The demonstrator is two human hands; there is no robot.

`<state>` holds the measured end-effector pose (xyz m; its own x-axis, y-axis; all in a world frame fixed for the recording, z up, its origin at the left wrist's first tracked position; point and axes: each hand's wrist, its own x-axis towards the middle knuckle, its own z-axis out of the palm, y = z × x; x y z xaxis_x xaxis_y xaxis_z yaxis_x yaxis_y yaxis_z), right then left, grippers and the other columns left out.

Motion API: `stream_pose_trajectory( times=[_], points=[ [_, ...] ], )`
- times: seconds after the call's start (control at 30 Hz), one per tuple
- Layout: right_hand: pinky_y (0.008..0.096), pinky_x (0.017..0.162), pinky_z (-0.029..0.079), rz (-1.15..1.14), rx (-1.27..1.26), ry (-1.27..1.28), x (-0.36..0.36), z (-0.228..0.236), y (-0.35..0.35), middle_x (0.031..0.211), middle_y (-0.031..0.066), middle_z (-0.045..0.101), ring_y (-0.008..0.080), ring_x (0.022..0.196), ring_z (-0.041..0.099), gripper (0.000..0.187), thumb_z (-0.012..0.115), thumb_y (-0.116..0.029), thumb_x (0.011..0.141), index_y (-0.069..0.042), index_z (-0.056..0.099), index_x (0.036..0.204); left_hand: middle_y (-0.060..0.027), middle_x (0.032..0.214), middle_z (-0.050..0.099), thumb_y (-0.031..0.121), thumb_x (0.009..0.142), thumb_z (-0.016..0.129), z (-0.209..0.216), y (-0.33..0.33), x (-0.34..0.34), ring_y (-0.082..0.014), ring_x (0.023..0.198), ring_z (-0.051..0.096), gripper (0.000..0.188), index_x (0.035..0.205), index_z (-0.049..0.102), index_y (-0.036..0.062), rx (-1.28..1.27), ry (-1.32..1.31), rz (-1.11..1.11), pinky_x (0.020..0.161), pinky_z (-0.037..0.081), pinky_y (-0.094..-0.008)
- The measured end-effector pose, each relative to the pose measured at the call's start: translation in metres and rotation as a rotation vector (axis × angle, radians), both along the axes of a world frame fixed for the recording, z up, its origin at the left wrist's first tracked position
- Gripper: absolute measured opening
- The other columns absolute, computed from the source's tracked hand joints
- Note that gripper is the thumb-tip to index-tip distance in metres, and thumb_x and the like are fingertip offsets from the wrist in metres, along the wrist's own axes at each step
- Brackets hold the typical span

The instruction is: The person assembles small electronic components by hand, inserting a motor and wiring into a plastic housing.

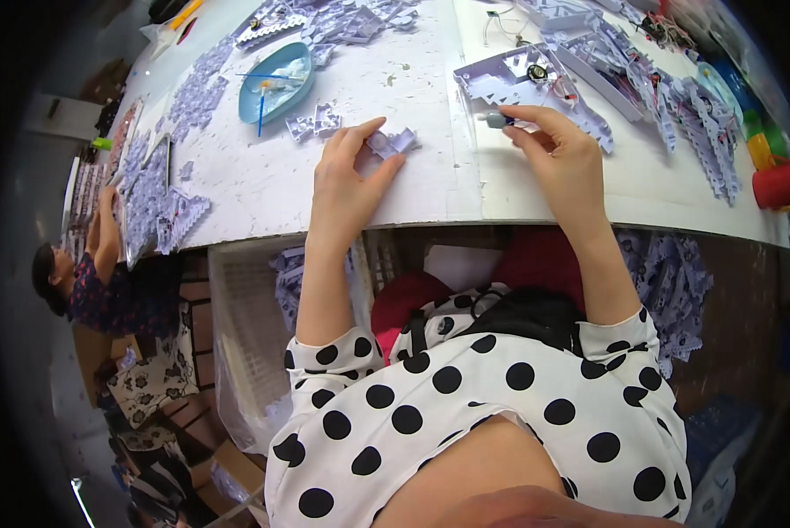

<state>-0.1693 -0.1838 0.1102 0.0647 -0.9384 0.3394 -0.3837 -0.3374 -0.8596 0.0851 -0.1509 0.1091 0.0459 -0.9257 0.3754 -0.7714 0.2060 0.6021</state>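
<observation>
My left hand [344, 180] rests on the white table with its thumb and forefinger closed about a small lavender plastic part [395, 143]. Two similar angular lavender pieces [314, 123] lie just beyond those fingers. In a pinch, my right hand [564, 163] holds a small grey rounded piece [495, 121] slightly above the tabletop; a dark bit shows between the fingertips. Beyond the right hand sits an open lavender plastic housing [509, 77] with a round black component [537, 73] and thin wires in it.
A blue bowl [276, 84] with thin blue sticks stands at the far left. Lavender parts [197, 97] are heaped along the left, and more [703, 132] at the right beside a red container [780, 185]. At the left edge another person [105, 273] works. A lined crate [245, 326] stands below the table.
</observation>
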Motion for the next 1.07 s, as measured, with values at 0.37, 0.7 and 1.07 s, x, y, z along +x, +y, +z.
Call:
stream_pose_trajectory(
  times=[0.37,0.7,1.07],
  points=[
    [0.0223,0.057,0.048,0.102,0.027,-0.242,0.018,-0.016,0.012,0.093,0.0029,0.073,0.0074,0.06,0.06,0.023,0.073,-0.003,0.088,-0.008,0.075,0.11,-0.0101,0.127,0.056,-0.014,0.083,0.066,-0.016,0.008,-0.019,-0.02,0.122,0.058,0.048,0.13,0.06,-0.0038,-0.037,0.543,-0.28,0.1,0.051,-0.033],
    [0.0235,0.054,0.044,0.112,0.09,-0.196,0.016,-0.02,0.016,0.087,0.0032,0.07,0.0069,0.056,0.055,0.022,0.074,-0.006,0.086,-0.007,0.075,0.108,-0.0131,0.12,0.062,0.001,0.084,0.071,-0.001,0.003,-0.012,-0.0237,0.114,0.062,0.047,0.13,0.064,0.0054,-0.115,-0.007,-0.014,0.097,0.05,-0.035],
    [0.0253,0.053,0.039,0.104,0.068,-0.149,0.017,-0.018,0.019,0.086,0.0016,0.069,0.0077,0.054,0.046,0.02,0.074,-0.006,0.086,-0.007,0.075,0.106,-0.0112,0.104,0.069,0.022,0.081,0.08,0.008,-0.021,0.068,-0.0292,0.104,0.059,0.029,0.105,0.075,0.0066,-0.089,-0.255,0.248,0.093,0.048,-0.0391]
  ],
)
